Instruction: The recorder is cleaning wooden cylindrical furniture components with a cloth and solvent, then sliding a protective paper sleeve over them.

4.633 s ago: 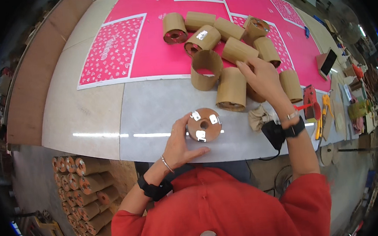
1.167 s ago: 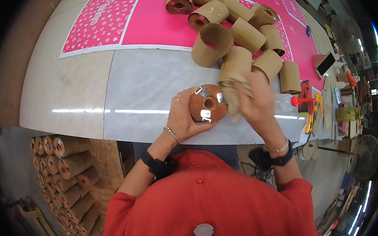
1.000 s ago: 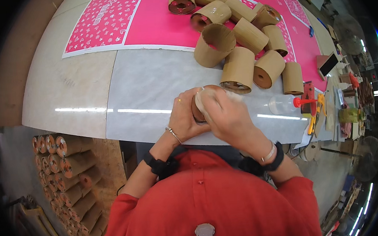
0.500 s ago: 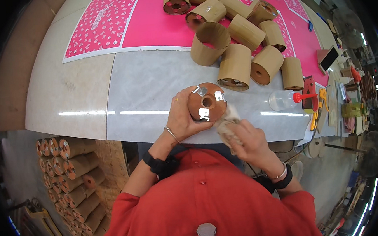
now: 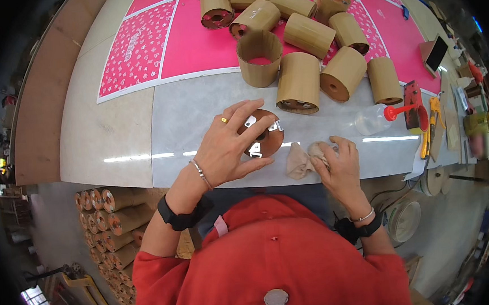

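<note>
A round brown piece [image 5: 275, 142] with a centre hole and several shiny metal clips on its face is at the near part of the grey tabletop. My left hand [image 5: 227, 142] lies over its left side, fingers stretched and spread, and covers part of the hole. To the right, my right hand [image 5: 341, 168] has its fingers bent round a crumpled off-white cloth [image 5: 298, 161], which rests on the table near its front edge. How far down the piece reaches below its face is hidden.
Brown cardboard tubes [image 5: 298, 81] crowd the far side, some on pink printed sheets [image 5: 203, 42]. At right are a clear bottle [image 5: 371, 121] with a red nozzle, a yellow-handled tool [image 5: 425, 144] and a propped phone [image 5: 436, 55]. Stacked tubes [image 5: 116, 224] stand below left.
My left hand has gone from gripping the brown piece's side to lying spread over its top. My right hand and the cloth have moved away from the piece, to the right.
</note>
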The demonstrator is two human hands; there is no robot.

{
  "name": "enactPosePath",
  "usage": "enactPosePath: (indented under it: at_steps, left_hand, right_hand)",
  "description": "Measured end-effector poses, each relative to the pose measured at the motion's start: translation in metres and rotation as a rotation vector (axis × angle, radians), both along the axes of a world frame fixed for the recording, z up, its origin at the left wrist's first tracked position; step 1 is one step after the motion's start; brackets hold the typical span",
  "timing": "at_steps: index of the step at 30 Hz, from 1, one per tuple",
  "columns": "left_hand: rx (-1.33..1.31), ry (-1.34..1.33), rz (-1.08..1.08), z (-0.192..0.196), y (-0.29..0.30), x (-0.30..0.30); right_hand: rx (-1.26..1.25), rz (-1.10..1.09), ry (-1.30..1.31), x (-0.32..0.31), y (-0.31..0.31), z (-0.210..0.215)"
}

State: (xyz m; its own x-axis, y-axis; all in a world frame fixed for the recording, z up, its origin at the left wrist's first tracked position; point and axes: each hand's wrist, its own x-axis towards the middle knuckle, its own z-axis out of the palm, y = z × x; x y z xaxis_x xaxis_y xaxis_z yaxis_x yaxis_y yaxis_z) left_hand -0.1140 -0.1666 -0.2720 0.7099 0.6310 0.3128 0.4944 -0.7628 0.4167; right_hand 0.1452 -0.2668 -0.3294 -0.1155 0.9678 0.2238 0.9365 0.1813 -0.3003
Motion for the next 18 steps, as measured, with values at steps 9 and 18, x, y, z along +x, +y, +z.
enactPosePath:
  at_steps: [9,18]
  left_hand:
    - [-0.083,0.027,-0.022,0.005,-0.001,0.007]
    - [-0.11,0.007,-0.018,0.004,0.0,0.007]
  right_hand:
    - [-0.016,-0.051,-0.097,-0.021,-0.013,0.001]
    - [-0.029,-0.097,-0.022,-0.032,-0.007,-0.006]
